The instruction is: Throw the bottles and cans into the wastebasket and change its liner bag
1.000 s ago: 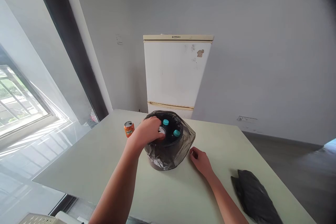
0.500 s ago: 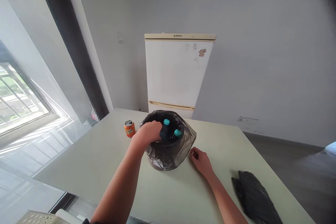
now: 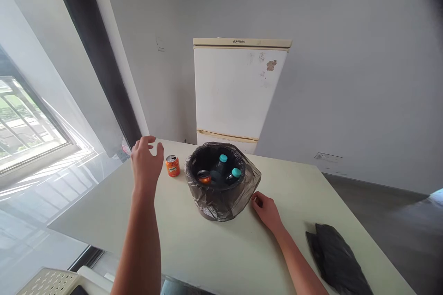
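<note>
A trash can [image 3: 206, 215] lined with a dark see-through garbage bag [image 3: 216, 200] stands on the table. Inside it are two bottles with teal caps [image 3: 223, 158] and an orange can [image 3: 205, 178]. Another orange soda can [image 3: 172, 166] stands upright on the table, left of the bin. My left hand [image 3: 147, 161] is in the air just left of that can, fingers and thumb apart, holding nothing. Low by the right edge of the bag, my right hand [image 3: 266, 208] has its fingers curled together; whether they pinch the bag is not visible.
Folded black plastic [image 3: 337, 258] lies at the right of the pale table [image 3: 221, 251]. A white refrigerator [image 3: 235, 92] stands behind the table. At the lower left is a perforated cream-coloured thing [image 3: 51, 282]. A window [image 3: 27, 120] is on the left.
My left hand has come out of the bin and moved left beside the standing can, its fingers opening. An orange can now shows inside the bin. My right hand stays in place.
</note>
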Available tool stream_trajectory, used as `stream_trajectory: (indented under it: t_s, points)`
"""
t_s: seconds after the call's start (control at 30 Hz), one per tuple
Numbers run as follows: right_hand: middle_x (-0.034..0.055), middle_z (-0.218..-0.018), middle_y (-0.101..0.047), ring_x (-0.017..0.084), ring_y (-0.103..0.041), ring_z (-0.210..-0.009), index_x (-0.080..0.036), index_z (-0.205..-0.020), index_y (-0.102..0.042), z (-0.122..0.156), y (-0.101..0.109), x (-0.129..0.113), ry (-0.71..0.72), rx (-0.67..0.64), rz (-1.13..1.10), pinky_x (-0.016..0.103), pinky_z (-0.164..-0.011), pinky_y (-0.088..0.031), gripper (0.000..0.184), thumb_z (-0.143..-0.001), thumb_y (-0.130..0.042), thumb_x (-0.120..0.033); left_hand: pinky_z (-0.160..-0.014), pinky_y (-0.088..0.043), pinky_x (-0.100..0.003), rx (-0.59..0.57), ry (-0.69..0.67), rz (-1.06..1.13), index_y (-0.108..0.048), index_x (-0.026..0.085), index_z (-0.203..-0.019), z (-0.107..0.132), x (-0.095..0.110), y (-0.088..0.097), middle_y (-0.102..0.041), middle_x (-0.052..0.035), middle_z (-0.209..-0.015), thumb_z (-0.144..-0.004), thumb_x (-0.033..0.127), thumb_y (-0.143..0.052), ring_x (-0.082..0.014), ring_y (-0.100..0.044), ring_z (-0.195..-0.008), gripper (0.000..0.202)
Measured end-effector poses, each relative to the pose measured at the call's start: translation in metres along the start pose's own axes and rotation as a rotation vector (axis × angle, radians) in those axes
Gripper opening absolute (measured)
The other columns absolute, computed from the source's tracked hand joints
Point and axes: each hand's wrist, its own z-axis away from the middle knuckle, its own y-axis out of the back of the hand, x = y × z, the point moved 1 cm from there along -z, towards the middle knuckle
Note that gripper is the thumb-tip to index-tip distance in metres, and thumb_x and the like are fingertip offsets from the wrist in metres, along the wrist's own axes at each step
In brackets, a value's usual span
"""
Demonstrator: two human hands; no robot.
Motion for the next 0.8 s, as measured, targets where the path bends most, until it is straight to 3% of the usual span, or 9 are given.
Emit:
stream_trajectory:
  t_s: [0.07, 0.17, 0.27, 0.33, 0.47, 0.57, 0.7, 0.8]
  points:
    - [-0.002, -0.067, -0.059, 0.02, -0.055, -0.064, -0.025, -0.087, -0.06, 0.0, -0.001, 0.0, 0.003, 0.002, 0.002, 0.029, -0.064, -0.038, 0.019, -0.088, -0.05, -0.041, -0.11, -0.048, -0.048, -0.131, -0.008, -0.107, -0.062, 0.024, -0.122, -0.005, -0.034, -0.018, -0.064, -0.0136, -0.131, -0.092, 0.04, -0.061, -0.0315, -0.063, -0.122, 0.034]
    - [-0.0021, -0.066, -0.058, 0.02, -0.054, -0.063, -0.025, -0.088, -0.06, -0.001, -0.001, 0.001, 0.003, 0.004, 0.002, 0.03, -0.064, -0.038, 0.019, -0.088, -0.05, -0.041, -0.116, -0.043, -0.051, -0.381, 0.076, -0.162, -0.052, 0.02, -0.139, -0.002, -0.074, -0.048, -0.056, -0.0203, -0.145, -0.086, 0.049, -0.071, -0.0381, -0.054, -0.138, 0.063]
    - [-0.0019, -0.066, -0.059, 0.02, -0.055, -0.065, -0.025, -0.088, -0.06, -0.001, -0.001, 0.002, 0.002, 0.004, 0.004, 0.03, -0.064, -0.039, 0.019, -0.088, -0.049, -0.041, -0.119, -0.039, -0.05, -0.514, 0.136, -0.142, -0.042, 0.016, -0.148, 0.008, -0.094, -0.074, -0.049, -0.0247, -0.154, -0.082, 0.053, -0.075, -0.0407, -0.045, -0.147, 0.083]
    - [-0.0015, -0.066, -0.059, 0.021, -0.055, -0.065, -0.025, -0.088, -0.06, -0.001, -0.001, 0.002, 0.0, 0.004, 0.007, 0.03, -0.064, -0.039, 0.02, -0.088, -0.049, -0.042, -0.12, -0.038, -0.048, -0.549, 0.147, -0.116, -0.041, 0.016, -0.148, 0.014, -0.101, -0.088, -0.048, -0.0246, -0.157, -0.081, 0.049, -0.074, -0.0394, -0.045, -0.149, 0.082]
    - [-0.0012, -0.067, -0.06, 0.021, -0.056, -0.065, -0.025, -0.087, -0.06, -0.001, -0.001, 0.002, -0.001, 0.007, 0.007, 0.03, -0.064, -0.039, 0.021, -0.089, -0.049, -0.043, -0.11, -0.046, -0.043, -0.55, 0.171, -0.089, -0.047, 0.021, -0.139, 0.022, -0.107, -0.104, -0.061, -0.019, -0.144, -0.081, 0.04, -0.072, -0.0343, -0.057, -0.137, 0.065]
    - [-0.002, -0.066, -0.06, 0.02, -0.056, -0.065, -0.025, -0.086, -0.06, -0.001, -0.001, 0.002, 0.0, 0.011, 0.009, 0.029, -0.064, -0.039, 0.019, -0.087, -0.05, -0.041, -0.102, -0.049, -0.042, -0.507, 0.191, -0.066, -0.051, 0.024, -0.129, 0.025, -0.106, -0.106, -0.07, -0.0149, -0.129, -0.084, 0.038, -0.071, -0.0327, -0.064, -0.126, 0.05]
    - [-0.0019, -0.066, -0.059, 0.02, -0.055, -0.065, -0.025, -0.087, -0.061, -0.001, -0.001, 0.002, 0.001, 0.01, 0.007, 0.03, -0.064, -0.039, 0.019, -0.087, -0.05, -0.04, -0.097, -0.051, -0.045, -0.408, 0.192, -0.013, -0.056, 0.024, -0.118, 0.025, -0.093, -0.091, -0.074, -0.0114, -0.114, -0.083, 0.042, -0.075, -0.0328, -0.068, -0.115, 0.045]
    - [-0.0015, -0.066, -0.06, 0.02, -0.055, -0.065, -0.025, -0.087, -0.061, 0.0, -0.001, 0.002, -0.004, 0.002, 0.003, 0.03, -0.064, -0.039, 0.02, -0.087, -0.05, -0.041, -0.098, -0.053, -0.046, -0.272, 0.184, 0.05, -0.056, 0.023, -0.124, 0.019, -0.077, -0.07, -0.073, -0.009, -0.117, -0.085, 0.051, -0.073, -0.0293, -0.07, -0.112, 0.051]
